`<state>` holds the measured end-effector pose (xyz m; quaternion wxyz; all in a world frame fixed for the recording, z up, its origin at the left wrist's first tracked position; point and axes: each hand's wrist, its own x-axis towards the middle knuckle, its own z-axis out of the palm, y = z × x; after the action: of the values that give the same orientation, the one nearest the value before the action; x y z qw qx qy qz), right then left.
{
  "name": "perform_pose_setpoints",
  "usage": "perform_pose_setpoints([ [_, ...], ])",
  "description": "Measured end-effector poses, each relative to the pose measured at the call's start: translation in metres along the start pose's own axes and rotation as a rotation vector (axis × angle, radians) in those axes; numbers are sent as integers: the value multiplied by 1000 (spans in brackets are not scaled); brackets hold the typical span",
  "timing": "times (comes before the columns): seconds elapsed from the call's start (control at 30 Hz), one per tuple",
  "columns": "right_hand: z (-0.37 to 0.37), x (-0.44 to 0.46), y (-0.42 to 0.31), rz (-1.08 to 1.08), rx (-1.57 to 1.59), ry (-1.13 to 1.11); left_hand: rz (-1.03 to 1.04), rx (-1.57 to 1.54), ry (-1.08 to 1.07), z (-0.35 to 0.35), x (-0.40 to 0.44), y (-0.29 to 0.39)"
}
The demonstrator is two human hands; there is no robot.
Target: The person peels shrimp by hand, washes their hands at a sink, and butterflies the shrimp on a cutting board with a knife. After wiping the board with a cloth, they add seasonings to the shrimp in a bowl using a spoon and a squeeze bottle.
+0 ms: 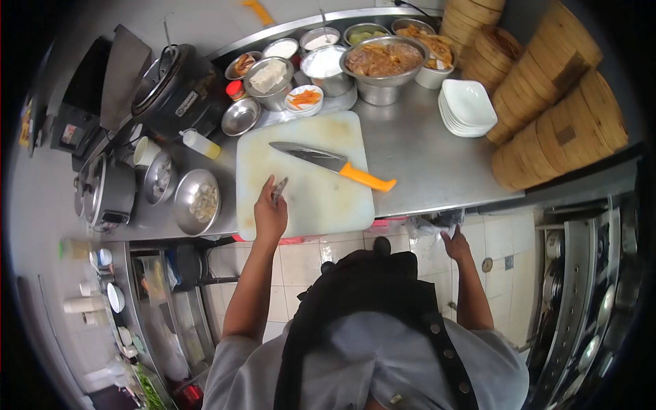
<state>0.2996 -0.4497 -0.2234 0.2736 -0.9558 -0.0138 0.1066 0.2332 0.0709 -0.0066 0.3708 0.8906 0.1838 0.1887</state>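
Observation:
My left hand [270, 213] is above the front left of the white cutting board [307, 198], pinching a small dark-grey piece [278, 190] that looks like a raw shrimp. On the board lies a chef's knife [326, 160] with an orange handle, its blade pointing left. My right hand [459, 244] is beyond the counter's front edge at the right, thumb and forefinger apart, beside a clear plastic bag [427, 227]. Whether it touches the bag I cannot tell. Left of the board, one metal bowl [179, 208] holds pale pieces and another [152, 183] holds greyish ones.
Behind the board stand several ingredient bowls and a large bowl of brown minced filling [384, 58]. White dishes [467, 106] and bamboo steamers [547, 140] are at the right. A squeeze bottle [200, 144] and cookers [113, 188] stand left. Metal shelving [577, 266] is lower right.

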Motion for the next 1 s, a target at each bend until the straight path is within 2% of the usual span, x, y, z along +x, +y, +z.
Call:
perform_pose_setpoints([
  [0.03,-33,-5,-39,145,-182,-261,-5,9,20,1,7,1],
  [0.07,-48,-3,-58,-74,-61,-418,70,209,-81,1,13,-1],
  [0.1,-80,-12,-117,-105,190,-483,140,408,-187,3,15,-5],
  [0.13,-87,-13,-144,-144,364,-514,188,398,-167,11,10,-17],
  [0.17,-105,-16,-190,-295,353,-383,179,406,-154,14,6,-25],
  [0.2,-112,-16,-225,-383,485,-314,169,397,-162,16,3,-30],
  [0.27,-102,9,-266,-681,284,-132,122,342,-140,21,-2,-39],
  [0.33,-77,37,-305,-953,227,42,106,324,-101,22,-9,-40],
  [0.4,-43,62,-333,-971,18,-25,97,307,-60,23,-13,-42],
  [0.43,-28,72,-344,-985,14,-28,115,279,-15,25,-13,-45],
  [0.5,-6,85,-362,-889,-307,-134,132,248,38,24,-8,-48],
  [0.53,-10,87,-371,-897,-319,-135,157,248,40,22,-6,-45],
  [0.6,-17,87,-383,-709,-341,-288,160,231,58,19,-8,-42],
  [0.63,-22,82,-386,-719,-361,-296,181,256,29,14,-7,-37],
  [0.7,-37,69,-390,-560,-169,-445,194,270,10,12,-5,-39],
  [0.83,-59,30,-387,-615,-150,-462,209,248,9,13,-4,-46],
  [0.9,-66,8,-383,-726,-227,-470,205,239,1,12,-3,-47],
  [1.0,-78,-13,-382,-746,-352,-534,214,220,-14,9,0,-48],
])
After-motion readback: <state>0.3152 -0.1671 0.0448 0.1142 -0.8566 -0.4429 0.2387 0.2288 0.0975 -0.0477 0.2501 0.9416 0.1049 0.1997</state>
